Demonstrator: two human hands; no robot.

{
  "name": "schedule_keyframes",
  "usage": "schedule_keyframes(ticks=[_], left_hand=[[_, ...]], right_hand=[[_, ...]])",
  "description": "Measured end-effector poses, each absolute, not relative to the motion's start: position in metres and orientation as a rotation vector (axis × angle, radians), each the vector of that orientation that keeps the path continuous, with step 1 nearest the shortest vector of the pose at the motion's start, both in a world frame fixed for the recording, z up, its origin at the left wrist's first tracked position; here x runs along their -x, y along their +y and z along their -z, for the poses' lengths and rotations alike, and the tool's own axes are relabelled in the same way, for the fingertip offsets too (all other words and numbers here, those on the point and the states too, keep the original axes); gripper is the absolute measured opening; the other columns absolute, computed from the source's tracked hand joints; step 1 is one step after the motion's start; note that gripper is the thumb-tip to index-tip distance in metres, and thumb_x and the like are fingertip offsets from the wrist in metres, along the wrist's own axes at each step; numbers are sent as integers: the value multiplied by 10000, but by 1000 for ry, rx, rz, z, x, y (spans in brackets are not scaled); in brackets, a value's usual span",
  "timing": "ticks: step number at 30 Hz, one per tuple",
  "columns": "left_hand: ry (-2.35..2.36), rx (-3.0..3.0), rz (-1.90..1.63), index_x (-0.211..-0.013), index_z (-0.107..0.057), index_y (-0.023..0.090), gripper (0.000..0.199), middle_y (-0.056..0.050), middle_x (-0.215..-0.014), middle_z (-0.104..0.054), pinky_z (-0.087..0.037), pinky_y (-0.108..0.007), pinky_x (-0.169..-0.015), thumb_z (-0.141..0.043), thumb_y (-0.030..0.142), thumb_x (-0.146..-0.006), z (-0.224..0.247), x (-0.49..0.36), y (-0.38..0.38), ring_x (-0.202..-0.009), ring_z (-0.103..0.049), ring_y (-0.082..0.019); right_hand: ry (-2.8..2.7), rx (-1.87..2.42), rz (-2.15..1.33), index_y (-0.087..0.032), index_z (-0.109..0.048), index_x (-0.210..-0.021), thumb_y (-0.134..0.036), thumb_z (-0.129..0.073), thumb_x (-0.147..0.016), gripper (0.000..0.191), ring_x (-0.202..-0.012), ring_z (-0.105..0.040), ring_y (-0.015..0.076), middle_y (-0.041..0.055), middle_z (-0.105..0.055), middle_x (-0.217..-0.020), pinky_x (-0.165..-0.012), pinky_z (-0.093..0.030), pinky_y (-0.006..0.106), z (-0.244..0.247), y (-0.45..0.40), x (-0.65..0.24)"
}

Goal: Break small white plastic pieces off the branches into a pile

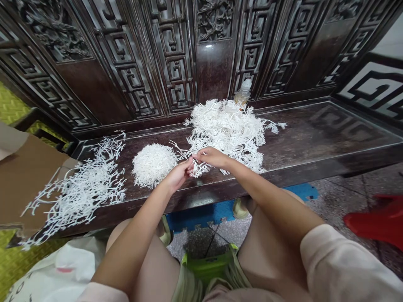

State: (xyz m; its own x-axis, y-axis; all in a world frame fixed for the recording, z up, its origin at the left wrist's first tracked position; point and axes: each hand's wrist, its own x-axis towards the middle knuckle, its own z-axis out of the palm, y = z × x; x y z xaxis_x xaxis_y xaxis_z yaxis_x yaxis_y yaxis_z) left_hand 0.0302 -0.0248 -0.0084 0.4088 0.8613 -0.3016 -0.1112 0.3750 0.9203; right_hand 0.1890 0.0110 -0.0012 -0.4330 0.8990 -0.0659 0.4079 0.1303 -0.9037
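My left hand [180, 174] and my right hand [211, 157] meet over the front of the dark wooden bench, fingers pinched together on a white branched piece [199, 168]. Its bare stems point up and left between the hands. Just left of my left hand sits a rounded heap of small white sprigs [154, 165]. Behind my right hand rises a larger pile of leafy white branches [226, 126]. Farther left, a tangle of bare white stems [86, 188] hangs over the bench's front edge.
Carved dark panels [214, 67] back the bench [299, 138]. A clear bottle [243, 92] stands behind the large pile. A cardboard box [28, 176] and a white bag [63, 268] are at left, a red stool [378, 218] at right. My knees are below the bench edge.
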Motion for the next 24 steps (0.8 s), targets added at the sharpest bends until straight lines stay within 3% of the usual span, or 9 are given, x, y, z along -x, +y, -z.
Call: schedule_keyframes(ticks=[4,9,12,15,19,22,24], left_hand=[[1037,-1238,-847,-533,-325,174,418,41,-509,-261,-266,-229,-506,-451,523,-727,7,-33,-31,-481,-251,-74],[1119,-1462,-950,-535,-325,178,447,19,-534,-303,-280,-242,-542,-370,576,-735,-11,-40,-53,-532,-288,-97],[1086,-1504,-973,-530,-324,184,442,2,-545,-334,-309,-249,-560,-336,567,-751,-33,-31,-65,-556,-332,-114],[1182,-1539,-981,-517,-326,186,413,-2,-527,-351,-326,-254,-570,-339,516,-765,-38,-9,-54,-550,-364,-122],[1700,-1698,-636,-544,-432,184,373,-37,-572,-484,-345,-297,-617,-319,462,-766,-8,30,-9,-610,-469,-173],[2135,-1800,-220,-661,-547,180,246,-114,-820,-575,-337,-385,-697,-396,361,-729,18,52,17,-803,-518,-278],[2291,-1796,-84,-794,-581,173,212,-159,-978,-548,-324,-425,-731,-422,280,-703,29,58,23,-909,-492,-329]], right_hand=[[-1932,1344,-961,-144,-551,-552,-565,-457,-693,454,-541,-430,100,-2,-501,-536,-587,-311,246,3,15,-186],[-1881,1590,-609,-172,-526,-576,-530,-475,-719,389,-566,-417,133,27,-475,-531,-581,-286,274,13,29,-205],[-1676,1925,-592,-158,-515,-574,-539,-461,-724,413,-559,-419,143,57,-469,-534,-571,-278,293,19,44,-241],[-1692,1909,-596,-150,-516,-530,-555,-462,-708,446,-589,-437,150,70,-499,-577,-600,-285,300,16,48,-261],[-1706,1634,-843,-160,-557,-540,-558,-465,-694,436,-667,-485,168,71,-574,-706,-649,-318,289,5,37,-236],[-1702,1564,-966,-163,-577,-563,-536,-465,-699,413,-722,-501,169,55,-590,-753,-681,-329,278,2,26,-209],[-1722,1593,-1024,-163,-577,-574,-538,-460,-697,412,-673,-493,158,38,-567,-672,-660,-333,272,2,20,-199]])
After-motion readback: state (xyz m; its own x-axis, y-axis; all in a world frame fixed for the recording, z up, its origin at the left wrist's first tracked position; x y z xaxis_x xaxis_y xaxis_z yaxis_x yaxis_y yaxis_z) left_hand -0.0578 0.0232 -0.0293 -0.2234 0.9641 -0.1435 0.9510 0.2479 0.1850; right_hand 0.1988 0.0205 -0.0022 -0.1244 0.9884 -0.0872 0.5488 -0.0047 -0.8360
